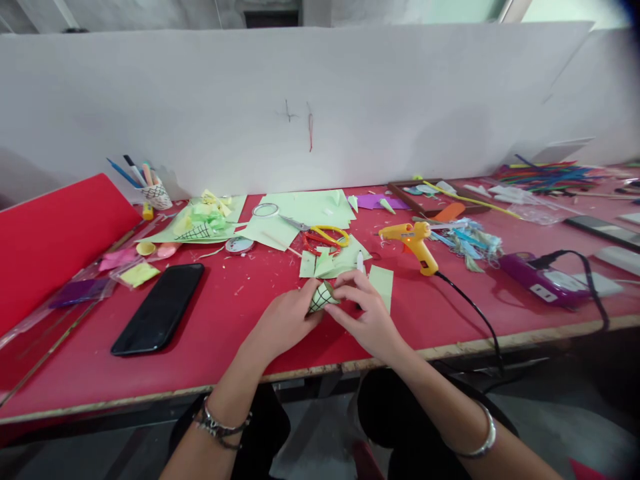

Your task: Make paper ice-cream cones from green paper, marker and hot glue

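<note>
My left hand (285, 320) and my right hand (367, 313) meet low over the red table (225, 333), near its front edge. Together they pinch a small pale green paper cone with a black grid pattern (321, 297); fingers of both hands are closed on it. Loose pale green paper pieces (333, 263) lie just behind the hands, and a green slip (383, 283) lies beside my right hand. A white marker (360, 261) rests among the scraps.
A black phone (159, 308) lies left. Orange-handled scissors (320, 237), a yellow glue gun (413, 243) with its black cord (475, 310), a purple power strip (543, 280), a pen cup (155, 193), coloured sticks (550, 175) and a red sheet (50, 237) surround the hands.
</note>
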`<state>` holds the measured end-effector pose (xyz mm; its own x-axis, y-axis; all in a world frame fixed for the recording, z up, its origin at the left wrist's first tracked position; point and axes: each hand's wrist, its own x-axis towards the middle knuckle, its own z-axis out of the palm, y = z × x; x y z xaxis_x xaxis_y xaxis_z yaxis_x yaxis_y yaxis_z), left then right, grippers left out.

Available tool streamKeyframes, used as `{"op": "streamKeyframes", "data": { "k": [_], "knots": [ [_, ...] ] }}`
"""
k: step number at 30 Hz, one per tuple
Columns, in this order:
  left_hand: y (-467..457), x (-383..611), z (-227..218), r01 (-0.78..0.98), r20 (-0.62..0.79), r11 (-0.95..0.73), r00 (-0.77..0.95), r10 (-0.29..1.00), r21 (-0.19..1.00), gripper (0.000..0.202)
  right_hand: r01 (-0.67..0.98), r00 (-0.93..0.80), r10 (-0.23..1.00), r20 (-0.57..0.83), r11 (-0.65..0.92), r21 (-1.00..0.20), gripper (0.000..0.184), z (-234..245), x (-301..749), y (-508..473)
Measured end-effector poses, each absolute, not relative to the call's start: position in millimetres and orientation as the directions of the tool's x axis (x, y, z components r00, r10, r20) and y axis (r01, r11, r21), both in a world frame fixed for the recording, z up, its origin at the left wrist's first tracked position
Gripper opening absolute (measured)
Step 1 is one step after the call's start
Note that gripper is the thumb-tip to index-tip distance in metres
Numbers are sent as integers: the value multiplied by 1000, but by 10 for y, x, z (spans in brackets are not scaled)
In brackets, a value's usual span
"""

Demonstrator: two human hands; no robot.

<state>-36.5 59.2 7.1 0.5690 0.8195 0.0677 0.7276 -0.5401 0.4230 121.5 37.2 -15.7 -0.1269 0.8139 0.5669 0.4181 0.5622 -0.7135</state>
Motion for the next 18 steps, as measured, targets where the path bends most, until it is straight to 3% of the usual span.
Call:
{"op": "streamKeyframes", "data": {
  "k": [9, 15, 18],
  "knots": [
    [600, -392, 81, 734, 94, -535, 551, 829, 420, 21, 382, 34, 830, 556, 503, -775, 7, -81, 1243, 336],
    [604, -377, 54, 734, 97, -548, 561, 822, 402, 22, 429, -124, 834, 538, 534, -728, 11, -121, 1224, 345],
    [604, -365, 54, 725, 91, -537, 557, 825, 431, 18, 446, -99, 825, 556, 536, -717, 5, -127, 1214, 352]
  ]
}}
